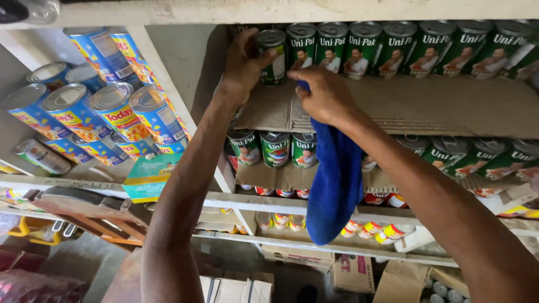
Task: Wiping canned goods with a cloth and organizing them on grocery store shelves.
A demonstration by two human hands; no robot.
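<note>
2 hands raised to top shelf (426, 106), upper centre of frame. Left hand (242, 64) wrapped around green can (273, 56) at left end of can row (404, 49). Right hand (324, 95) just beside, fist closed on blue cloth (336, 185) hanging down centre. Cardboard liner (269, 112) under cans. Blue cans (106, 112) stacked upper left.

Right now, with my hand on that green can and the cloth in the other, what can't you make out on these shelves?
Head view:
- Green can: left hand covers its left side.
- Blue cloth: its top is bunched inside the right hand.
- Cans behind the cloth and right forearm: hidden.
- Red-labelled cans: too small to tell contents.
- Far-right cans: cut off by the frame edge.
</note>
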